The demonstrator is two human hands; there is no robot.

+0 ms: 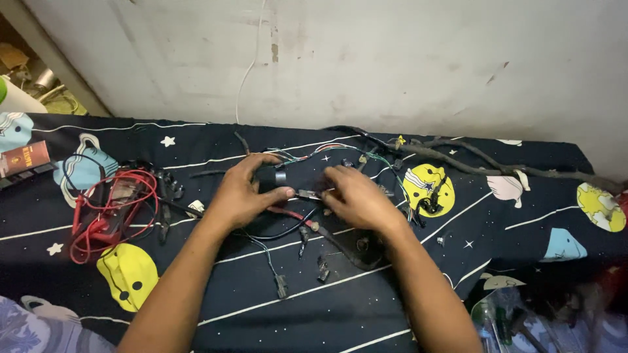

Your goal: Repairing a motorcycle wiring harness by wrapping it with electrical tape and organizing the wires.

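We are working over a dark blue cloth (366, 307) printed with stars, white lines and yellow cartoon shapes, spread against a scuffed whitish wall (392, 59). Our left hand (245, 193) is curling around a small black component (273, 178) with a pale band, thumb and fingers clamped on it. Our right hand (356, 196) is sitting just beside it, its fingers pinching a thin metal tool (307, 194) whose tip is pointing at the component. A tangled wire harness (392, 153) is trailing away beyond the right hand. Red test leads (108, 209) are lying well out past the left hand.
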